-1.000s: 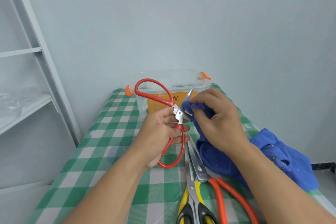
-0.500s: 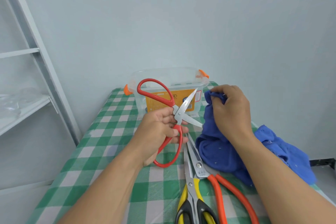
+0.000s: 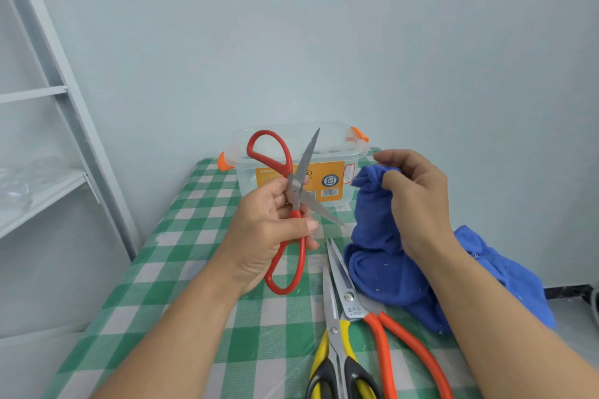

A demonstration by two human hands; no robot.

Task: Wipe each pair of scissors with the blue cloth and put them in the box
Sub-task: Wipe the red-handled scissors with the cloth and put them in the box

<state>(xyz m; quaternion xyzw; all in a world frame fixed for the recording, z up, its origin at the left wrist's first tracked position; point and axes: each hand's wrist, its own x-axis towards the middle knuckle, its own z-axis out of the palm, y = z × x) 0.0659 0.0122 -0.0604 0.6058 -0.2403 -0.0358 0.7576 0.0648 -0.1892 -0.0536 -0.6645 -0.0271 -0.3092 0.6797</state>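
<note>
Walls [image 3: 356, 42] of pale grey back a desk [image 3: 194, 269] in green-and-white check, with a grey shelf unit [image 3: 42, 191] at left and a clear box [image 3: 340, 152] at its far end. The blue cloth [image 3: 382, 269] lies heaped at right, its top fold pinched and held up by the right hand [image 3: 418, 201]; orange-handled scissors [image 3: 348, 295] and yellow-and-black scissors [image 3: 334, 334] lie side by side nearest. In front of the box the left hand [image 3: 262, 227] grips the red scissors [image 3: 294, 191] near the pivot, blades spread, lower tip just beside the cloth.
</note>
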